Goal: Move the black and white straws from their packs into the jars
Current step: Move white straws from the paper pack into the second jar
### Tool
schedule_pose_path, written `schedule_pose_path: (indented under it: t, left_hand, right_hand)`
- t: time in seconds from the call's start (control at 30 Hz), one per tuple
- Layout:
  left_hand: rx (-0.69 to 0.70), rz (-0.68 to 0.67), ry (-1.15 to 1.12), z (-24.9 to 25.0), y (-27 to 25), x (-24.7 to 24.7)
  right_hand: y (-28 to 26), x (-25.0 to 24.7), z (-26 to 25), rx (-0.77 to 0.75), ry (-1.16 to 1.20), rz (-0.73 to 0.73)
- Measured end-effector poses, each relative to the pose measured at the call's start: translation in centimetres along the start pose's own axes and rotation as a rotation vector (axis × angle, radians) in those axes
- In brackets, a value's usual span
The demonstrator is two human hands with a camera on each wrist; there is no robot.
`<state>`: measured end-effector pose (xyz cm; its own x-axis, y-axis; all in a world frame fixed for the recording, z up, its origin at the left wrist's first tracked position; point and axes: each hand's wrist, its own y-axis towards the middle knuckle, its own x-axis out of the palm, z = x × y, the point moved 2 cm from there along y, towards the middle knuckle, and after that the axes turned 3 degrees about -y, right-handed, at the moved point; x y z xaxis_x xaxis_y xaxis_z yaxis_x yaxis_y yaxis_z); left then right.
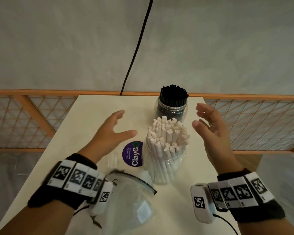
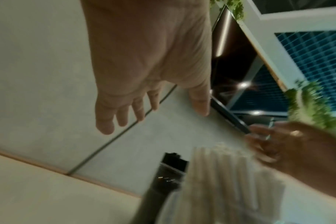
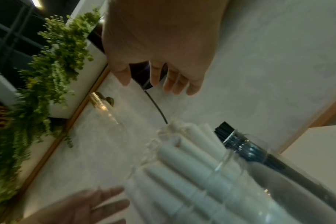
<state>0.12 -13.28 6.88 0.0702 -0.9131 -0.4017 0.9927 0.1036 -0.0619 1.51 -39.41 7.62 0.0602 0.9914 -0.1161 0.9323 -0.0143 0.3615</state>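
A clear jar point(image 1: 166, 168) stands mid-table, packed with upright white straws point(image 1: 168, 133). Behind it a second clear jar point(image 1: 171, 109) holds a bundle of black straws point(image 1: 174, 94). My left hand point(image 1: 114, 129) hovers open just left of the white straws, touching nothing. My right hand point(image 1: 209, 122) hovers open on their right, palm facing in, also apart from them. An empty clear plastic pack point(image 1: 131, 197) with a dark zip edge lies near the front, by my left wrist. Both wrist views show straight fingers point(image 2: 105, 121) point(image 3: 194, 86) above the white straws point(image 2: 220, 174) point(image 3: 182, 166).
The pale table point(image 1: 95, 116) is small, with edges close on all sides. A purple round sticker point(image 1: 133, 154) lies left of the white-straw jar. A black cable point(image 1: 137, 43) runs down the wall behind. Wooden lattice railing point(image 1: 24, 119) flanks the table.
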Motion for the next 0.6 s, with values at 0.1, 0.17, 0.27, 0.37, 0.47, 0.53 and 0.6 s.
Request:
schedule_pose_path:
  t: [0.1,0.17,0.27,0.37,0.47,0.53,0.6]
  left_hand:
    - [-0.156,0.11,0.144,-4.3,-0.8,-2.4]
    - [-0.301,0.078,0.265,-7.6,-1.4,-2.8]
    - [-0.508,-0.044,0.336,-12.3,-2.3,-2.0]
    - [-0.597,-0.087,0.23,-15.2,-3.3,-0.9]
    - [-0.638,-0.109,0.087,-17.0,-4.4,0.6]
    - [-0.649,-0.121,0.051,-17.8,-5.0,1.6]
    - [-0.633,-0.137,0.006,-18.1,-5.4,2.1]
  right_hand:
    - [-1.9,1.9,-1.4,-0.138,-0.023,-0.013]
    - [-3.4,4.0,-1.9,-0.208,-0.09,-0.105]
    - [-5.5,7.8,-1.2,-0.137,-0.195,-0.374]
    - [-7.5,11.6,1.2,0.074,-0.451,-0.819]
    - [-9.4,13.9,3.4,0.212,-0.618,-1.078]
    - [-10.5,14.7,4.9,0.281,-0.66,-1.228]
    - [-11.7,14.9,6.0,0.339,-0.692,-1.313]
